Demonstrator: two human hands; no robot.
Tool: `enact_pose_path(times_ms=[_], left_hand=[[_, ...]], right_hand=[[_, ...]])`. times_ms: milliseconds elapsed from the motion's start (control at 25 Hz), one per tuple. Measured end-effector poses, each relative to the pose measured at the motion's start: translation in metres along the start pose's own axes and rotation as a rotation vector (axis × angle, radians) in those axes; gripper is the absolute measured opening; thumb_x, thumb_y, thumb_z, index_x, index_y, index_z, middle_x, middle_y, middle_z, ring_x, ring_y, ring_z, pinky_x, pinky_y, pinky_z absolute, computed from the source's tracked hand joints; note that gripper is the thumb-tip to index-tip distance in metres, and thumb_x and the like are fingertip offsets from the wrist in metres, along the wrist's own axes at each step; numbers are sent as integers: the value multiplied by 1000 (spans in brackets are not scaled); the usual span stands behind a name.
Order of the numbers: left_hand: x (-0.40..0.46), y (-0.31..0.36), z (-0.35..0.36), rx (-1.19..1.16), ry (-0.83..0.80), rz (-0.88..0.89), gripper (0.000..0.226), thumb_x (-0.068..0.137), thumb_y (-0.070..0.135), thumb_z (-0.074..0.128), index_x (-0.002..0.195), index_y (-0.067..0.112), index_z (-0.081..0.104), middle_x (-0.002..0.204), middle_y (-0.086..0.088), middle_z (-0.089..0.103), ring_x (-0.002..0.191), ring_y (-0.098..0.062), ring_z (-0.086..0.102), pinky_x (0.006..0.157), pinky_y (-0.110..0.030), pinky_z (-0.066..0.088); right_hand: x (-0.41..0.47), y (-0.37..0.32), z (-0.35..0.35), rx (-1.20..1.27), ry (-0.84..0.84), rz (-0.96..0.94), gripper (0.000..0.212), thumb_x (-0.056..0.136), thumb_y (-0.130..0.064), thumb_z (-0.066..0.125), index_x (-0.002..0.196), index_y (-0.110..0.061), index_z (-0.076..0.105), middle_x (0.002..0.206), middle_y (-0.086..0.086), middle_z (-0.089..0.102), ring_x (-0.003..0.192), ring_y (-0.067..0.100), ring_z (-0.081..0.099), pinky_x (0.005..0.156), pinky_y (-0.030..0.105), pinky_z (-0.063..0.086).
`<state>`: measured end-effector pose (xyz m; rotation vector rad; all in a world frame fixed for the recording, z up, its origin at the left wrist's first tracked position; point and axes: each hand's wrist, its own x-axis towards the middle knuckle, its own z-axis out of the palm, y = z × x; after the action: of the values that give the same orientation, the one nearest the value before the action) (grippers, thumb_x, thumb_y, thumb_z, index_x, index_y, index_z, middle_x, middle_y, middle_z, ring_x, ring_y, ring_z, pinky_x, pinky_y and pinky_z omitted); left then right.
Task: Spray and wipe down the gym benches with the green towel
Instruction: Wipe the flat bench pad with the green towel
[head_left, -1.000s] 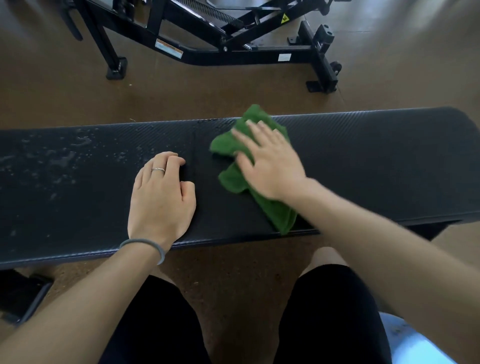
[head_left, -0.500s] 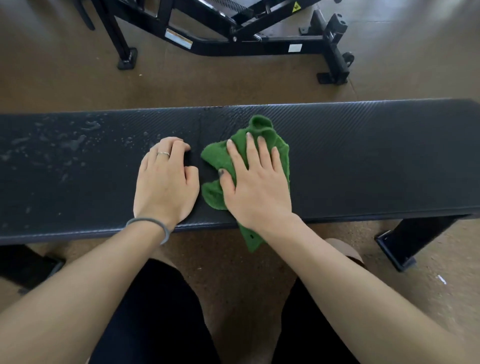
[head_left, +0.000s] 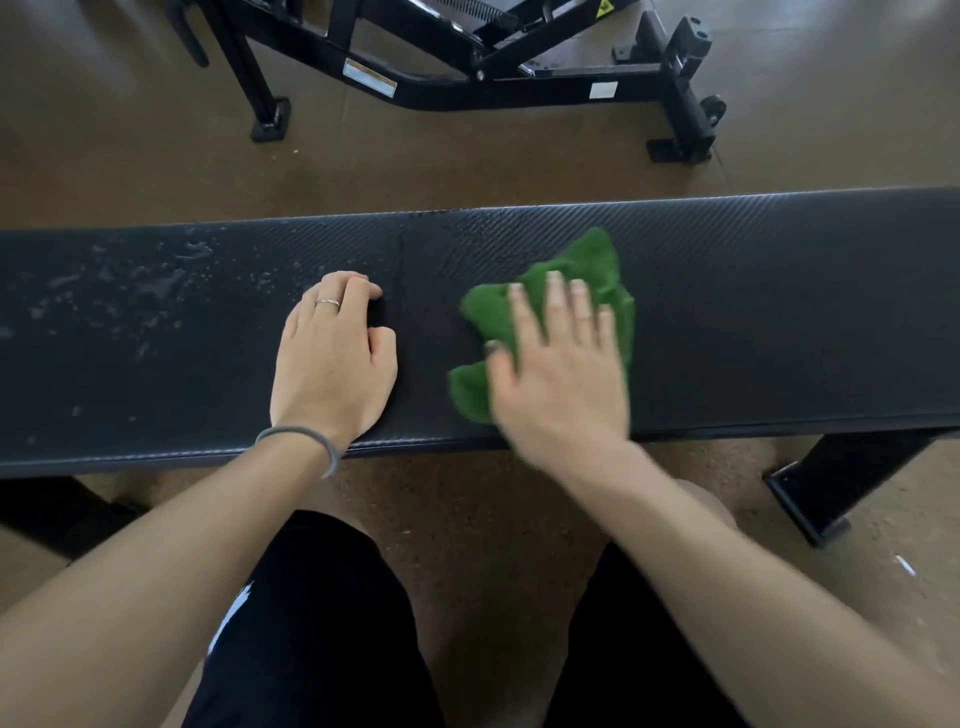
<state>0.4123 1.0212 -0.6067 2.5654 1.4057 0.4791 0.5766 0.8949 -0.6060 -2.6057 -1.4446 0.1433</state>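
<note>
A long black padded gym bench (head_left: 779, 322) runs across the view, with spray droplets on its left part. A crumpled green towel (head_left: 597, 260) lies on the bench right of its middle seam. My right hand (head_left: 561, 374) presses flat on the towel with straight, spread fingers and is motion-blurred. My left hand (head_left: 332, 358) rests on the bench just left of the seam, its fingertips curled under at the seam, holding nothing. It wears a ring and a grey wristband.
A black steel frame of another bench or machine (head_left: 467, 67) stands on the brown floor beyond the bench. A black bench foot (head_left: 815, 493) sits at lower right. My legs in black shorts are below the bench's near edge.
My right hand slid the green towel left toward my left hand, then back to the right and slightly farther from me. My left hand stayed in place.
</note>
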Motion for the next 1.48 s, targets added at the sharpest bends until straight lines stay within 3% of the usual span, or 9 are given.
enact_pose_path(times_ms=[120, 240, 440, 520, 760, 920, 1040, 1160, 1480], left_hand=[[2, 2, -1, -8, -20, -21, 35, 94, 15, 45, 126, 11, 57, 140, -4, 53, 130, -28, 47, 112, -46, 39], [0, 5, -2, -13, -13, -39, 36, 94, 14, 44, 127, 12, 57, 142, -2, 52, 132, -27, 47, 111, -47, 40], [-1, 5, -3, -11, -18, -48, 35, 95, 13, 45, 128, 11, 57, 144, -3, 52, 132, -27, 47, 113, -46, 40], [1, 3, -1, -4, -19, -37, 34, 94, 12, 46, 126, 11, 58, 143, -3, 53, 130, -28, 48, 113, -46, 40], [3, -1, 0, -7, 17, -10, 40, 93, 20, 39, 127, 10, 58, 141, -5, 55, 128, -29, 50, 112, -46, 41], [-1, -1, 0, -11, 2, 33, 56, 95, 29, 27, 135, 6, 58, 146, -9, 55, 136, -28, 48, 118, -46, 36], [2, -11, -16, -113, 76, -2, 53, 97, 33, 30, 133, 9, 59, 145, -8, 56, 137, -27, 49, 118, -50, 33], [-3, -41, -34, 3, 137, 42, 44, 101, 28, 38, 136, 9, 57, 146, -7, 55, 139, -28, 47, 121, -49, 29], [-16, -65, -19, 70, 35, -1, 46, 98, 30, 39, 138, 13, 56, 147, -3, 52, 139, -24, 46, 125, -45, 24]], right_hand=[[-6, -51, 11, 36, -30, -188, 68, 101, -53, 22, 163, -23, 25, 170, 15, 17, 158, 35, 12, 126, 55, 9], [7, -14, 7, 63, -28, -321, 66, 100, -54, 23, 161, -30, 32, 170, 8, 23, 157, 29, 17, 128, 50, 10], [33, 91, -18, -7, -75, -65, 63, 105, -55, 18, 164, -35, 14, 173, 1, 5, 160, 20, 0, 129, 43, 1], [31, 66, -12, -13, -63, -12, 66, 104, -55, 17, 165, -30, 11, 173, 5, 2, 160, 24, -2, 129, 47, 1], [49, -30, 8, 14, -55, -315, 63, 104, -52, 22, 164, -30, 19, 172, 4, 13, 159, 27, 9, 128, 51, 6], [92, -41, 7, 16, -86, -245, 61, 106, -53, 21, 164, -35, 15, 173, 1, 9, 159, 23, 3, 128, 50, 3], [32, -42, 7, 36, -47, -263, 64, 104, -53, 20, 164, -31, 17, 173, 2, 11, 159, 26, 5, 128, 50, 6], [-14, -37, 7, -6, -91, -315, 64, 104, -55, 18, 164, -34, 15, 173, 0, 10, 160, 25, 4, 129, 49, 5], [99, -75, 17, -10, -105, -383, 60, 106, -53, 21, 163, -38, 15, 173, -1, 10, 160, 23, 4, 129, 48, 3]])
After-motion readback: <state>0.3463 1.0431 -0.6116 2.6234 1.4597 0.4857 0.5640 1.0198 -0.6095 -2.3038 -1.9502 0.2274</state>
